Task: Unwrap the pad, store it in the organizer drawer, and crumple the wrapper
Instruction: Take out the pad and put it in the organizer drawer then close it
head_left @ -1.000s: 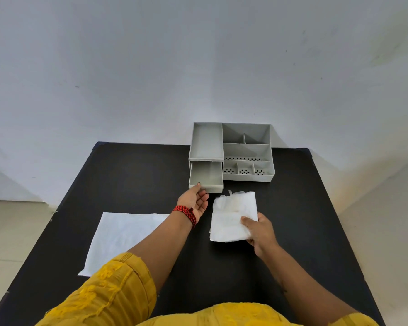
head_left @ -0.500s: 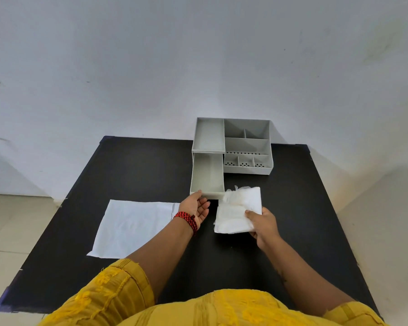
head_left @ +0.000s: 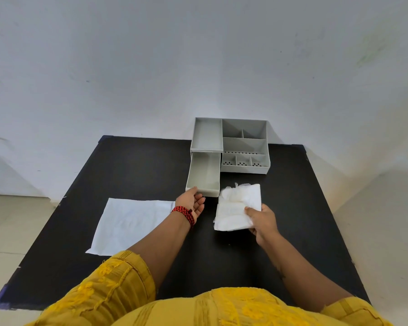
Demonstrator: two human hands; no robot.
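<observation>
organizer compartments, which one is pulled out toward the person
The drawer under the long left tray of the organizer: it alone slides out over the table, its front at the left hand. The other compartments are fixed and open-topped.

Wearer: mustard-yellow textured garment (head_left: 222,309) with raised tone-on-tone floral embroidery and vertical pintuck ridges. Short sleeves, left yellow sleeve (head_left: 118,283) ending above the elbow with a loose ribbed hem; forearms bare. Red-and-black braided thread band (head_left: 185,214) wound in several strands around the left wrist. Right wrist bare.
</observation>
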